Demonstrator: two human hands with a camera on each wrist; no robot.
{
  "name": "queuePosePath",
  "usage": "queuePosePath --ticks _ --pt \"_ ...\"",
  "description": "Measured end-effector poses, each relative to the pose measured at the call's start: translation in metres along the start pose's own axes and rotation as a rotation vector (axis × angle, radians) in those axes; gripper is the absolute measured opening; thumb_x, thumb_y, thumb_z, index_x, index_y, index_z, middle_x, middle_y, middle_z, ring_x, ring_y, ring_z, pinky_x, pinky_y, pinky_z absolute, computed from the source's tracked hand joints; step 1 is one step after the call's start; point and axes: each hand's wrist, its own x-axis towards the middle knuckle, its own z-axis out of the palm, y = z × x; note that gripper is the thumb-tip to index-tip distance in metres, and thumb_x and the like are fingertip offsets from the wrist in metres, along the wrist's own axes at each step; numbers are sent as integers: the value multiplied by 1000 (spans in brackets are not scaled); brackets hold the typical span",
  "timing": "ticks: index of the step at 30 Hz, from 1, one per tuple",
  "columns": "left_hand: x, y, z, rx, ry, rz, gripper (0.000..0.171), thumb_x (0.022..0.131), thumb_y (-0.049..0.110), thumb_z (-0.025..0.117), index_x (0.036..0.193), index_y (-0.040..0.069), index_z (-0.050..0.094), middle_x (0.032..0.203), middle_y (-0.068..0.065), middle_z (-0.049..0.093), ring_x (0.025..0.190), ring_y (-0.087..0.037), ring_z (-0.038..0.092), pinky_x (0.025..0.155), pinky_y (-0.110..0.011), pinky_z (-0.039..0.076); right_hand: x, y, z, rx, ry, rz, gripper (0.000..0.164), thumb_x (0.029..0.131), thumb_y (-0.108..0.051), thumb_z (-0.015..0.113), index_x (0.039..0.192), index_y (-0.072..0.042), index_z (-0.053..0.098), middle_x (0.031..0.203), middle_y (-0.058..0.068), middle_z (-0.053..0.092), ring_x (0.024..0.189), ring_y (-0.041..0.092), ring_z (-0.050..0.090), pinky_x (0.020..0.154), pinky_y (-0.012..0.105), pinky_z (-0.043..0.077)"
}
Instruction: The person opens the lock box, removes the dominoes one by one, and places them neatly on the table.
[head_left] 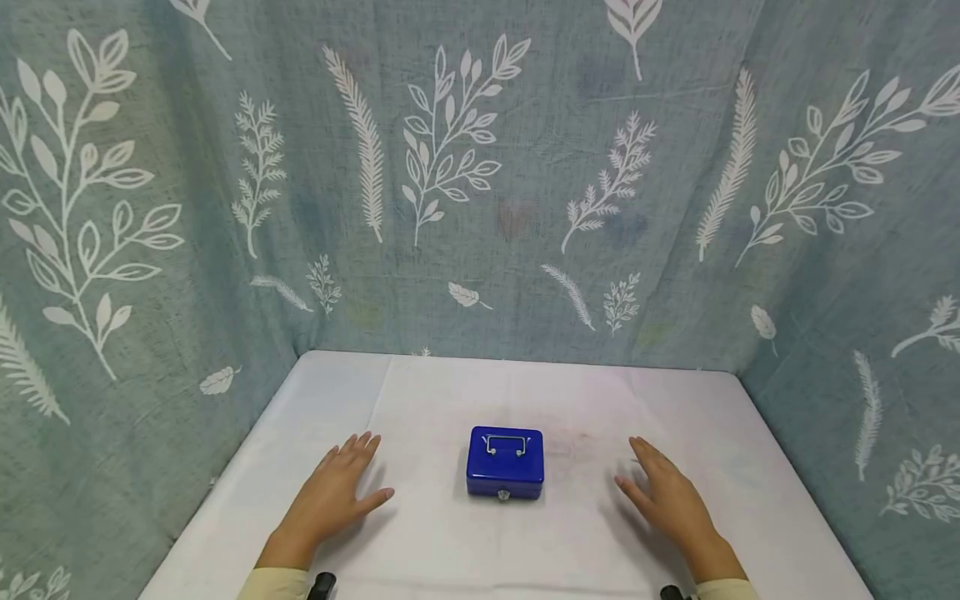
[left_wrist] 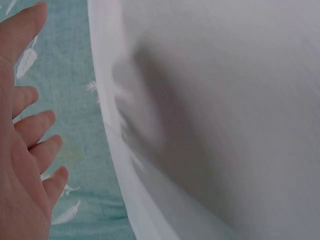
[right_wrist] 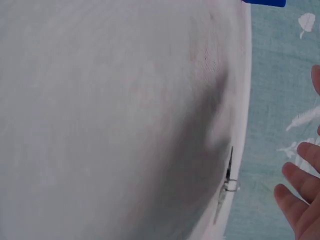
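A small blue cash box point(head_left: 505, 463) sits on the table with its lid down. A silver carrying handle point(head_left: 506, 445) lies on the lid, and a silver lock point(head_left: 503, 495) is on the front. To its left, my left hand point(head_left: 333, 496) is held over the cloth with fingers extended and thumb apart, empty. My right hand point(head_left: 670, 497) is over the cloth on the other side, fingers extended, also empty. In the right wrist view, a slim metal item with a small ring point(right_wrist: 228, 185), like keys, lies near that hand; the hand mostly hides it in the head view.
A white cloth point(head_left: 435, 392) covers the table. Grey-green curtains point(head_left: 480, 167) with white leaf prints stand behind it and along both sides. Each hand casts a shadow on the cloth.
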Motion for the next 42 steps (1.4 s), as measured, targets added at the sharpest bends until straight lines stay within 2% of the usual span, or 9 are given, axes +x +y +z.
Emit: queuePosePath --ticks 9,18,23,26,29,35,40,42 --pt "13 8 7 -27 14 40 89 84 62 64 148 5 40 150 -12 40 139 -33 34 113 -52 22 3 0 3 19 -19 70 66 92 -34 68 144 -2 44 141 23 48 126 43 46 99 59 39" --pt "28 22 15 -67 16 68 86 85 58 67 147 4 43 148 -11 44 137 -33 36 111 -52 26 5 -3 11 123 -69 127 60 95 -37 64 143 -6 48 139 22 51 124 43 49 99 60 39" --pt "40 31 21 -79 28 114 85 87 63 60 146 5 44 147 -10 46 136 -31 39 111 -50 28 8 1 12 124 -40 148 54 96 -33 63 140 -4 51 135 22 54 123 43 50 99 59 39" --pt "47 37 23 -98 11 113 87 88 68 54 147 6 42 148 -9 45 137 -29 38 112 -47 28 11 1 13 152 -39 169 52 97 -33 61 140 -5 51 135 22 54 123 43 50 100 60 38" --pt "52 44 24 -122 -23 102 88 88 70 51 148 6 41 149 -8 44 137 -29 37 112 -47 28 15 -6 18 201 -70 177 55 98 -38 58 143 -8 49 137 21 53 121 42 52 100 62 36" --pt "60 59 27 -102 -71 108 83 90 66 51 149 9 40 149 -5 43 137 -26 38 112 -43 28 22 -27 31 326 -83 149 60 97 -47 56 144 -11 49 135 19 55 113 41 59 95 57 44" --pt "63 69 27 -144 -68 110 77 91 57 60 149 11 41 149 -3 44 135 -25 42 110 -44 31 29 -41 41 412 -54 130 56 97 -42 59 143 -11 51 135 14 57 112 38 61 96 52 46" --pt "64 70 28 -158 -78 105 78 89 58 60 150 12 40 148 -3 44 134 -26 43 109 -45 33 31 -45 45 429 -53 128 54 97 -39 60 142 -10 52 136 13 57 112 36 61 95 50 47"
